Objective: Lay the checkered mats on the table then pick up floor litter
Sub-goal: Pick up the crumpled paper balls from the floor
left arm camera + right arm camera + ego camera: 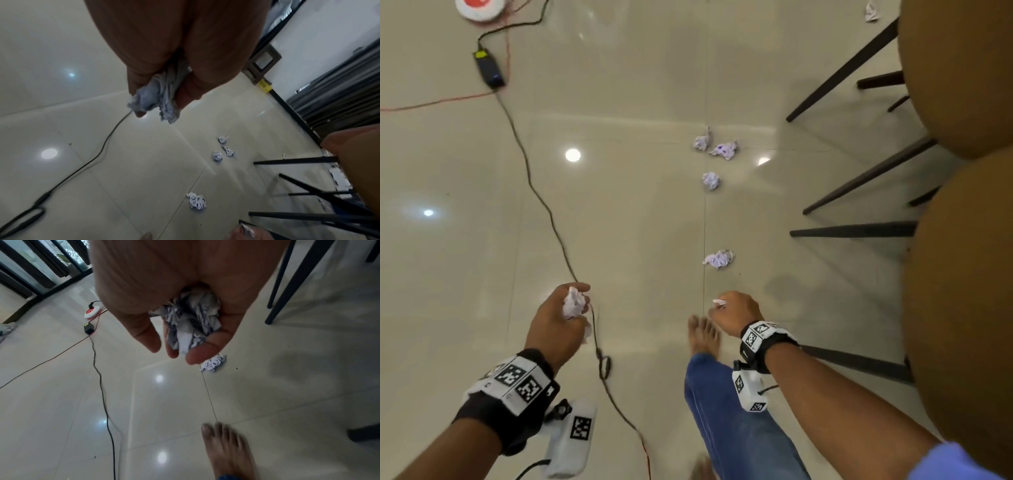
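My left hand (566, 310) grips crumpled printed paper (574, 303), which bulges out between its fingers (158, 97). In my right hand (732, 310) sits another crumpled paper wad (191, 322), held in curled fingers; only a scrap of it (719, 302) shows in the head view. Several more paper wads lie on the tiled floor ahead: the nearest one (718, 258) (196, 201) (212, 363), then one alone (711, 180), then a pair (717, 145). A further scrap (872, 12) lies far off by the chairs. No checkered mats show in any view.
Brown chairs (959, 205) with black legs (859, 229) stand along the right. A black cable (544, 205) runs across the floor to a black adapter (489, 68) and a red-and-white socket reel (481, 8). My bare foot (703, 334) is stepping forward on the tiles.
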Tool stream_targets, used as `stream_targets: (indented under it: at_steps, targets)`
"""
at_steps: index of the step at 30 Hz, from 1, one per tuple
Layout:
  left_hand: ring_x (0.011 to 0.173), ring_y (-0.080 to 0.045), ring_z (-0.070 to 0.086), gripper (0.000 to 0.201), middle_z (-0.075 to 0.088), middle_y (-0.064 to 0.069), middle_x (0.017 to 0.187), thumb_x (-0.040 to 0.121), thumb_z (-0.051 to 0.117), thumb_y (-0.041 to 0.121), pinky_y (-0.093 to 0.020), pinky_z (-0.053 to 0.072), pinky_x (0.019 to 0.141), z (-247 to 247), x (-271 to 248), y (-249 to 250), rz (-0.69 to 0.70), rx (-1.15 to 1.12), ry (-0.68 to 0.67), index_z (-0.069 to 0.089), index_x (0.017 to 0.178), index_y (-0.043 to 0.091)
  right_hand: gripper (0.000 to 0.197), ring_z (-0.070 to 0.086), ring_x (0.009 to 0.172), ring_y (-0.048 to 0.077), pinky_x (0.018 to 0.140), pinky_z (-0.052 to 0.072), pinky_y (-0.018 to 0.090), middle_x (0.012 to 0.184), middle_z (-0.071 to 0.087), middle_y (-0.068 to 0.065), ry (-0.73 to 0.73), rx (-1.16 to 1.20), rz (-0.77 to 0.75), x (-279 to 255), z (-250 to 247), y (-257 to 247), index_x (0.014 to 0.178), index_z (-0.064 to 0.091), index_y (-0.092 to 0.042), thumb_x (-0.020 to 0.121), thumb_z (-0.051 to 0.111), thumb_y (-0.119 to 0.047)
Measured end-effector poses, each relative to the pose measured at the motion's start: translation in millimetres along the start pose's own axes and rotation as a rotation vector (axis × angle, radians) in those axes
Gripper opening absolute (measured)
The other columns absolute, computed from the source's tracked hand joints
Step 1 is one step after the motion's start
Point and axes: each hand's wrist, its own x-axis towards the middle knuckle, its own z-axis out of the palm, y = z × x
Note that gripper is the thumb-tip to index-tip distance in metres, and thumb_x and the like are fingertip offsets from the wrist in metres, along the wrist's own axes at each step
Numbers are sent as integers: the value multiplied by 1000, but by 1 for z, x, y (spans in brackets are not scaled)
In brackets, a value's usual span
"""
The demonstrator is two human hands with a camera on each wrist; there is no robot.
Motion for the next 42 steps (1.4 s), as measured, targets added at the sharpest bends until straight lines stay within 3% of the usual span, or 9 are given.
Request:
stream_targets:
  at_steps: [6,9,11,13,20,28,33,39,42]
  targets:
    - [75,-29,63,47,58,-7,91,80,41,-13,-37,54,61,60,119,60,-12,-53,-174,63,88,28,55,53,70,28,66,36,29,68,61,9,50,54,133,81,-25,-12,60,56,-10,98,38,-46]
    - [64,-24,58,39,62,-5,74,80,43,-6,-27,47,58,91,173,77,93,144,-228,62,83,28,37,60,102,30,84,43,28,116,65,17,6,102,252,124,-13,-3,105,70,-9,97,38,-26]
    - [61,-18,57,30,62,-3,70,82,47,-1,-22,42,54,115,212,85,163,294,-311,61,84,26,44,54,119,34,99,40,34,133,51,15,36,161,335,156,-5,1,138,50,-25,95,39,-25]
    - [61,-10,55,13,61,2,69,85,57,10,-15,36,52,137,252,83,239,402,-393,60,84,23,53,56,113,40,96,43,36,132,44,17,88,235,383,190,6,2,146,34,-34,94,43,-26]
    - [99,-23,56,41,58,-3,106,83,65,42,-28,37,81,220,377,60,437,693,-503,55,119,27,68,52,115,34,94,44,36,144,27,9,206,357,454,293,64,16,147,20,-41,90,54,-26]
    - [92,-41,61,59,28,-10,144,92,52,43,-42,48,72,341,487,95,841,1033,-450,24,144,48,49,59,86,30,74,54,37,113,51,8,442,238,192,318,121,48,116,46,-27,72,67,-18]
    - [78,-38,62,26,45,-9,116,86,59,41,-38,46,61,346,483,79,942,1278,-541,61,109,26,24,61,79,18,68,47,26,86,65,-7,486,426,172,324,71,54,89,54,-28,67,60,-31]
    - [81,-34,64,18,57,-2,95,79,59,40,-34,49,68,270,470,47,752,1252,-560,67,91,29,33,66,91,29,80,53,33,103,67,5,560,352,-81,389,-59,9,98,71,-18,67,66,-30]
    - [81,-29,63,21,58,4,90,75,60,43,-31,47,67,232,477,40,635,1127,-486,63,93,33,24,64,102,26,92,48,26,146,41,3,512,196,-207,447,-120,-28,98,71,-19,75,71,-23]
